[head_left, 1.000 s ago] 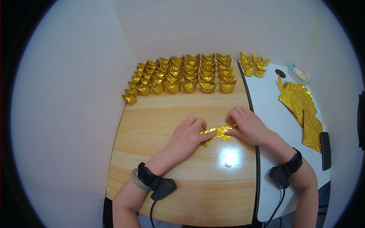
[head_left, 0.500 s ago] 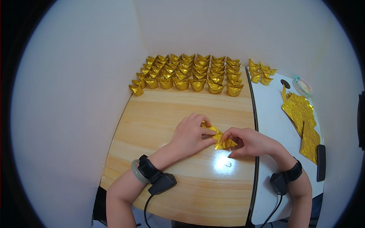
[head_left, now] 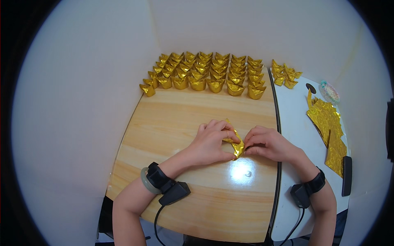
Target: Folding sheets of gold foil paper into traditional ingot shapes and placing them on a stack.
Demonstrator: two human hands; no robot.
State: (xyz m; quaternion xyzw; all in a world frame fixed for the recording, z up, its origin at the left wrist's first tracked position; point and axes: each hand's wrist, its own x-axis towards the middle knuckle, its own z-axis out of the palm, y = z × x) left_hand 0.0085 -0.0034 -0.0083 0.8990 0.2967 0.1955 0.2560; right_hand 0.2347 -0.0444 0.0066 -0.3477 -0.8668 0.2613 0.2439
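A partly folded piece of shiny gold foil paper (head_left: 237, 149) is held just above or on the wooden tabletop. My left hand (head_left: 211, 143) grips it from the left, thumb at its near end and fingers along its far side. From the right, my right hand (head_left: 269, 143) has its fingers pinched together at the paper's right edge; the fingertips partly hide what is between them. Farther back, several rows of finished gold foil ingots (head_left: 198, 83) stand on the table.
On the white table (head_left: 293, 135) at right lie a small group of gold folded pieces (head_left: 285, 76), a stack of flat gold foil sheets (head_left: 326, 123), a pale coiled item (head_left: 329, 92) and a black bar (head_left: 347, 176). White walls close in the left and back.
The foil paper's corner that stuck out to the right now looks folded in, and the piece stands more upright-angled. My right hand's fingers have drawn together at its edge.
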